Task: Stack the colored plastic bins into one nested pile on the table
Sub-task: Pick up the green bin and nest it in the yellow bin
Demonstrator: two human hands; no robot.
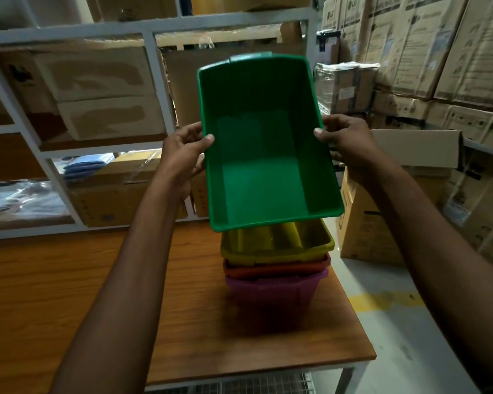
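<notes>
Now the green bin is up in the air between the two hands, tilted with its open side toward the camera. The left hand grips its left rim and the right hand grips its right rim, each thumb over the edge. Below the hands, a nested pile stands on the worktop: yellow bin on top, red bin under it, purple bin lowest.

Wood table w/ purple bin on it
</notes>
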